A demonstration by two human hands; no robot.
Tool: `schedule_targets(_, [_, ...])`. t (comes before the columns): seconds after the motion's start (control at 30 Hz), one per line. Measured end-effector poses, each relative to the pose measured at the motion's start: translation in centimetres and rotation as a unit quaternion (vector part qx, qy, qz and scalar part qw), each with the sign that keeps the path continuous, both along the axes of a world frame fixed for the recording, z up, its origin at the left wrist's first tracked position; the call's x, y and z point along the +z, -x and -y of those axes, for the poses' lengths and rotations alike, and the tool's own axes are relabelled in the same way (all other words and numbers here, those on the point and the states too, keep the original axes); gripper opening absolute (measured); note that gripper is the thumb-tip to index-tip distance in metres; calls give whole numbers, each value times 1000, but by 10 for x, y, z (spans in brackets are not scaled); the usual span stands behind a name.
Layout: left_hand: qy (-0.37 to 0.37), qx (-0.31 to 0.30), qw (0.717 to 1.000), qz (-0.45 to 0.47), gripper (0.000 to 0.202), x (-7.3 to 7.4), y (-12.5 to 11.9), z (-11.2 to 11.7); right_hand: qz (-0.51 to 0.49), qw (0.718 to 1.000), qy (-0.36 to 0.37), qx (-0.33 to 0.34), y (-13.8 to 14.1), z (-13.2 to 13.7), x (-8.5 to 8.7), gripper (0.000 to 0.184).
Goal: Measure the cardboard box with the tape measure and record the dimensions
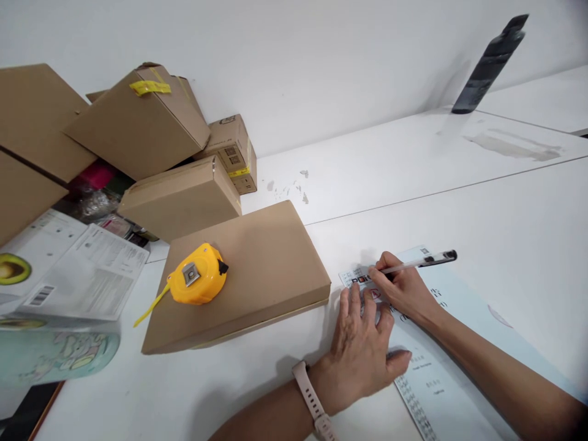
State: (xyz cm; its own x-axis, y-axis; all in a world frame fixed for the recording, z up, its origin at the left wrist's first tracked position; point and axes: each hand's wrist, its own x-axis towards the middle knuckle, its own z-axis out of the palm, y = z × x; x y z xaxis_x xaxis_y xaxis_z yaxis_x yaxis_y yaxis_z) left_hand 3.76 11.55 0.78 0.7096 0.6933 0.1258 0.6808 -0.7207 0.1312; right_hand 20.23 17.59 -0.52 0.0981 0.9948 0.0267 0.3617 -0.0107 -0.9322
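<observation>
My right hand [404, 288] pinches a clear-barrelled pen [408, 264] with a black end, its writing tip low and hidden behind the fingers. Under both hands lies a pale blue notebook [459, 398] with printed text and a row of binding rings along one edge. My left hand [361, 343], with a pink watch band [309, 389] on the wrist, rests with fingers spread, palm down across the notebook's edge. Its fingertips touch the upper left corner, close to small dark printed marks beside the pen.
Left of my hands a yellow tape measure [197, 275] sits on a flat cardboard box [261, 263]. Stacked cartons [142, 122], a white package [78, 263] and a mint-green container [59, 355] fill the left side. A dark bottle [487, 70] stands by the wall.
</observation>
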Motion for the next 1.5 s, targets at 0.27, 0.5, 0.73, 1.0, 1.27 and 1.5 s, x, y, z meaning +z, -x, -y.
schedule_targets(0.27, [12,2,1000,-2,70,1,0,1,20,1000,-5,-11,2,0,7,26])
schedule_targets(0.5, [24,0,1000,5,71,0,0,0,25,1000,-7,-9,1,0,5,25])
schedule_targets(0.73, [17,1,1000,5,70,-1,0,0,21,1000,-12,-9,1,-1,8,27])
schedule_targets(1.0, [16,0,1000,6,69,0,1,-1,11,1000,-3,-12,1,0,8,28])
schedule_targets(1.27, [32,-3,999,4,70,1,1,0,3,1000,-4,-11,1,0,8,28])
schedule_targets(1.5, [19,2,1000,3,69,2,0,0,18,1000,-10,-16,0,0,5,29])
